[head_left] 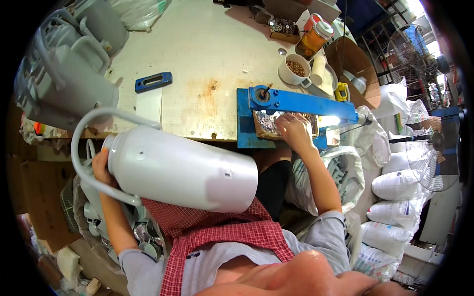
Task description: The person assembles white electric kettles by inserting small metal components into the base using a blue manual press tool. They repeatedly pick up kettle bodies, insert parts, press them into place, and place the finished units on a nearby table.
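Across my lap lies a large pale grey plastic jug [182, 167] with a long curved handle and small holes in its side. My left hand [102, 167] is closed around its rim end, beneath the handle; some of its fingers are hidden by the jug. My right hand [294, 130] reaches into an open box of small metal parts [266, 123], its fingers bent down and closed together among them. Whatever they pinch is too small to make out. Above that box runs the arm of a blue metal press [306, 101], with a bright lamp near its right end.
Several similar grey jugs [74, 74] stand at the table's left. A blue slotted block [153, 82] lies mid-table. At the back right are a white cup of small brass-coloured parts [293, 69] and a jar [314, 38]. Plastic bags of grey parts [340, 172] sit beside my right arm.
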A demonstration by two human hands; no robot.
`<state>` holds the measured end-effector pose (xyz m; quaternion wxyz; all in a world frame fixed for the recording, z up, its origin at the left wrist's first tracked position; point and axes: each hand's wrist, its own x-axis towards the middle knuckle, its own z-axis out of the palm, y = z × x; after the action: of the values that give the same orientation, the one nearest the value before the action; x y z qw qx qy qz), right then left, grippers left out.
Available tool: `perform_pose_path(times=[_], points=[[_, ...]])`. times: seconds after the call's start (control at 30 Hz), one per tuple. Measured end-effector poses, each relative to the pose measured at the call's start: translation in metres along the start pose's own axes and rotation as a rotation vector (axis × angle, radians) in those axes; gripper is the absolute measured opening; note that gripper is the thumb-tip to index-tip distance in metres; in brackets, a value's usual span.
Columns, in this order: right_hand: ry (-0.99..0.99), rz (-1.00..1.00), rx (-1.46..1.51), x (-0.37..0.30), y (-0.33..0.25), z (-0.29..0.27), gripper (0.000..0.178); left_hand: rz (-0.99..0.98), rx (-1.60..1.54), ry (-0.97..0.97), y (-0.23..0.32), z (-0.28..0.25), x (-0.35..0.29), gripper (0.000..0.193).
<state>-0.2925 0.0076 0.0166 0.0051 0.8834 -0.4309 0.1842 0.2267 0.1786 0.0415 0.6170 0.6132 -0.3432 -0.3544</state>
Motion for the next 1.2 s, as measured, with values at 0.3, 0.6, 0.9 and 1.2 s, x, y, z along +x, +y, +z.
perform_pose_path(times=[0.3,0.6,0.9,1.2], points=[[0.685,-0.189,0.135,0.086,-0.053,-0.081,0.020,-0.207,-0.412,0.219,-0.008,0.006,-0.023,0.053],[0.537,-0.244,0.135,0.090,-0.046,-0.076,0.025,-0.175,-0.534,0.174,-0.018,0.013,-0.020,0.050],[0.368,0.262,0.785,0.018,-0.065,-0.068,0.023,0.001,-0.417,0.099,-0.011,0.095,0.025,0.041],[0.805,0.660,1.221,-0.084,0.036,-0.039,0.021,0.196,-0.275,-0.328,-0.044,0.253,0.015,0.041]])
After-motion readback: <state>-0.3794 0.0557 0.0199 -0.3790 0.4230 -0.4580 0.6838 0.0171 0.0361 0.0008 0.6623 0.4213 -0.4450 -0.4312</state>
